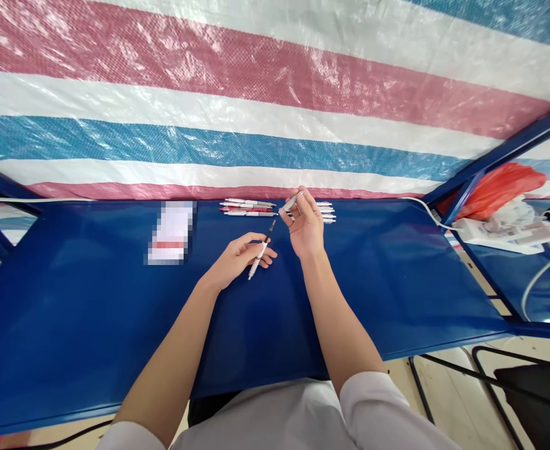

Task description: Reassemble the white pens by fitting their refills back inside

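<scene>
In my left hand (242,257) is the white rear half of a pen (256,262), pinched between thumb and fingers, its dark refill (270,230) bare and pointing up and away. Just to the right and farther off, my right hand (305,225) is closed on a light grey pen barrel (292,202), held apart from the refill's tip. Beyond my hands lies a row of white and red pens (249,208) on the blue table (115,325). More white pens (326,212) lie to the right, partly hidden behind my right hand.
A blurred white and red rectangular item (169,232) lies on the table's left. Striped plastic sheeting (256,106) hangs behind the table. At right, a red plastic bag (504,187), white boxes (504,234) and a cable (425,209) sit by blue metal posts.
</scene>
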The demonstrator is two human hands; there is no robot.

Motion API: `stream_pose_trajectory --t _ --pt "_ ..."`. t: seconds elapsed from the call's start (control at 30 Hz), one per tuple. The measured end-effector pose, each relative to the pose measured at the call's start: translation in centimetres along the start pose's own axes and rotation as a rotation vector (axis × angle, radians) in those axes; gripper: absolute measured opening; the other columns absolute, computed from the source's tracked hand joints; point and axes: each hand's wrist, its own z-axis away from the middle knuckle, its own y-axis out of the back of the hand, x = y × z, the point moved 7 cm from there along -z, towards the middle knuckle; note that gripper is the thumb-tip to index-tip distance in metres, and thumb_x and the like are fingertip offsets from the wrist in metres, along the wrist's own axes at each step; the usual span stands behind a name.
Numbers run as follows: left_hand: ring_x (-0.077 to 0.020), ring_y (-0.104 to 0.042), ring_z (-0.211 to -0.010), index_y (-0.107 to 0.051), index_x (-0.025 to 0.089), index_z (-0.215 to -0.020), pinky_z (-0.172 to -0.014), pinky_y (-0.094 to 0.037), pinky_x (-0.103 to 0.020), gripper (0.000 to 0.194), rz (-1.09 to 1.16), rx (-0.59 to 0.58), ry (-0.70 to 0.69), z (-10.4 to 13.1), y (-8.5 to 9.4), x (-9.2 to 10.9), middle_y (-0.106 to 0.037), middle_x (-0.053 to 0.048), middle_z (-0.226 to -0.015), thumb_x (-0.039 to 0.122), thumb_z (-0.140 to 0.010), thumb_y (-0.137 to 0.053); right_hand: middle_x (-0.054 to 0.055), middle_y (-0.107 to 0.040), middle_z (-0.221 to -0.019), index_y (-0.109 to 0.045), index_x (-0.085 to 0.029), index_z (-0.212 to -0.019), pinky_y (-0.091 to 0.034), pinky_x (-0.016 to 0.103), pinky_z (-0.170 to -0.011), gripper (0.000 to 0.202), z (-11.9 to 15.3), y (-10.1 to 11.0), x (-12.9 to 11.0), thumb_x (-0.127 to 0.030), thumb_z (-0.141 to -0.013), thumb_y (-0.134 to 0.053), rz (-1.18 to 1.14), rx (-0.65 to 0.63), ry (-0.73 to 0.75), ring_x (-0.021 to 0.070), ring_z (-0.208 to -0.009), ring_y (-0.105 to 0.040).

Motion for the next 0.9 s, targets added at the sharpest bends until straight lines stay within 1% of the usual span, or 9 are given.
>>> stream_pose_trajectory --t 0.1,0.2,0.33,0.47,0.53,0.6,0.67,0.77,0.9 --pt "-0.0195 -0.069 -0.08 -0.06 0.017 -0.111 -0.078 -0.055 -0.037 0.038 0.014 0.006 -0.025 0.0 0.2 0.1 -0.075 -0.011 -0.096 0.045 -0.086 -0.068 -0.003 -0.072 -0.113 -0.069 -0.031 -0.104 -0.06 0.025 -0.074 0.03 -1.1 0.1 -1.1 -0.04 -0.075 -0.073 0.07 -0.038 0.035 0.0128 -0.095 -0.069" --pt "-0.0203 -0.069 -0.08 -0.06 0.018 -0.113 -0.077 -0.055 -0.038 0.039 0.034 0.048 -0.044 -0.1 0.6 0.2 -0.074 -0.01 -0.096 0.045 -0.086 -0.068 -0.002 -0.074 -0.103 -0.071 -0.029 -0.101 -0.06 0.026 -0.07 0.03 -1.8 1.2 -1.9 -0.041 -0.074 -0.075 0.26 -0.074 0.083 0.0143 -0.089 -0.07" --pt "-0.0201 -0.069 -0.083 -0.062 0.019 -0.117 -0.08 -0.054 -0.038 0.04 0.066 0.085 -0.064 -0.2 0.9 0.3 -0.074 -0.009 -0.098 0.043 -0.086 -0.069 0.001 -0.077 -0.095 -0.074 -0.025 -0.099 -0.059 0.03 -0.073 0.025 -1.7 2.3 -3.2 -0.04 -0.078 -0.072 0.748 -0.189 0.252 0.0177 -0.086 -0.071" --pt "-0.0183 -0.068 -0.083 -0.063 0.018 -0.114 -0.081 -0.054 -0.036 0.038 0.102 0.148 -0.072 -0.3 1.3 0.2 -0.075 -0.009 -0.1 0.041 -0.084 -0.071 0.002 -0.075 -0.113 -0.074 -0.028 -0.107 -0.056 0.031 -0.08 0.023 -0.6 2.0 -3.3 -0.034 -0.091 -0.059 1.363 -0.398 0.467 0.02 -0.099 -0.07" --pt "-0.0179 -0.068 -0.083 -0.062 0.018 -0.112 -0.082 -0.054 -0.036 0.038 0.117 0.176 -0.078 -0.4 1.4 0.3 -0.075 -0.01 -0.101 0.04 -0.083 -0.073 0.001 -0.073 -0.116 -0.073 -0.029 -0.11 -0.053 0.03 -0.078 0.025 -0.2 1.8 -2.7 -0.032 -0.094 -0.054 1.626 -0.477 0.549 0.021 -0.104 -0.068" --pt "-0.018 -0.069 -0.083 -0.062 0.017 -0.111 -0.084 -0.054 -0.037 0.038 0.124 0.197 -0.079 -0.4 1.5 0.3 -0.075 -0.01 -0.102 0.039 -0.082 -0.074 0.001 -0.074 -0.116 -0.073 -0.029 -0.111 -0.051 0.028 -0.072 0.026 0.0 1.9 -2.1 -0.031 -0.096 -0.051 1.803 -0.536 0.59 0.0209 -0.104 -0.067" --pt "-0.0182 -0.069 -0.084 -0.061 0.017 -0.11 -0.085 -0.054 -0.037 0.038 0.124 0.211 -0.074 -0.4 1.5 0.4 -0.075 -0.011 -0.103 0.039 -0.082 -0.074 0.001 -0.074 -0.117 -0.072 -0.029 -0.112 -0.047 0.027 -0.066 0.029 0.2 1.8 -1.5 -0.03 -0.098 -0.047 1.91 -0.587 0.614 0.0199 -0.104 -0.066" --pt "-0.0185 -0.07 -0.084 -0.062 0.017 -0.11 -0.086 -0.054 -0.038 0.039 0.124 0.224 -0.07 -0.4 1.5 0.5 -0.076 -0.011 -0.102 0.039 -0.081 -0.075 0.0 -0.073 -0.117 -0.072 -0.029 -0.112 -0.041 0.027 -0.06 0.033 0.2 1.7 -1.3 -0.03 -0.1 -0.041 1.994 -0.639 0.642 0.0187 -0.103 -0.064" --pt "-0.0187 -0.07 -0.084 -0.063 0.017 -0.109 -0.086 -0.054 -0.038 0.041 0.124 0.233 -0.07 -0.4 1.5 0.6 -0.076 -0.011 -0.101 0.04 -0.079 -0.077 -0.001 -0.073 -0.117 -0.071 -0.029 -0.113 -0.033 0.029 -0.055 0.035 0.1 1.8 -1.5 -0.028 -0.101 -0.038 2.067 -0.633 0.624 0.0185 -0.101 -0.064"
